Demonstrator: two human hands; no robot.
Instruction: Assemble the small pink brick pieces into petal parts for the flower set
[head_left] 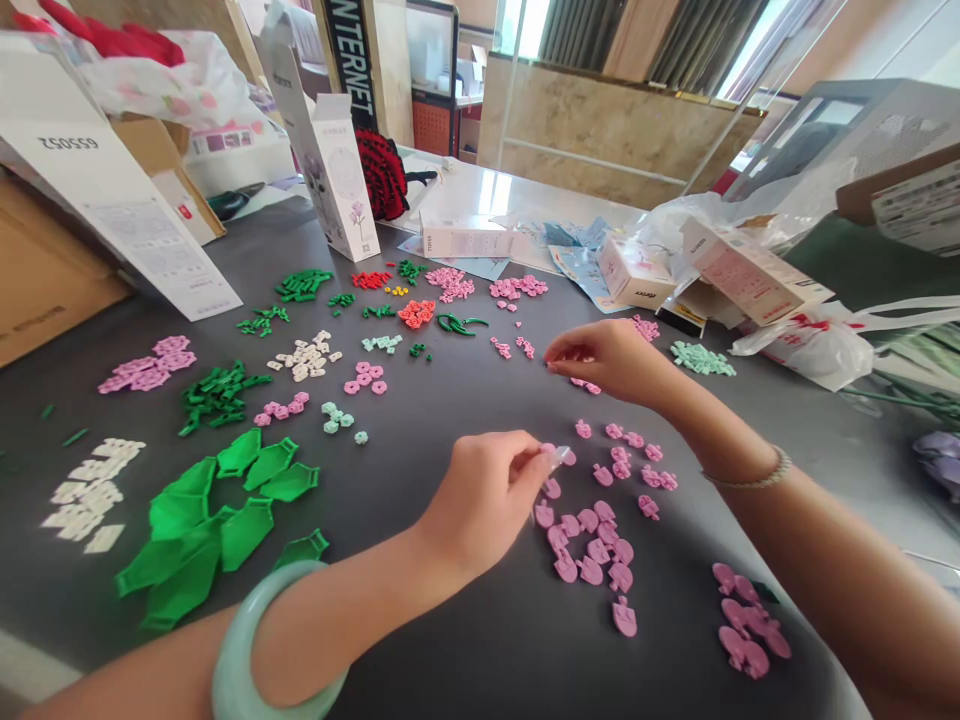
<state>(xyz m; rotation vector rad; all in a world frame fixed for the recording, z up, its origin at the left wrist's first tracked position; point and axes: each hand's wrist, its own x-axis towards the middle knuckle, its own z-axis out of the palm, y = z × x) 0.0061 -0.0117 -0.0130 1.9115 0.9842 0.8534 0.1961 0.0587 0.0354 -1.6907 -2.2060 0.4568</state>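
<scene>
My left hand (487,495), with a pale green bangle on its wrist, pinches a small clear-and-pink piece (559,457) between thumb and fingertips. Loose pink pieces (592,545) lie on the dark table just below and right of it. Farther back and to the right, my right hand (600,360) hovers with its fingertips pressed together; whatever they hold, if anything, is too small to tell. Beneath its palm, a few pink pieces (585,385) show. Another pink group (752,620) lies near the right forearm.
Green leaf pieces (247,535), white pieces (90,495) and small green parts (217,395) cover the left. Red pieces (371,280) lie farther back. An upright white box (337,185), another box (750,270) and plastic bags (825,350) stand around the back and sides.
</scene>
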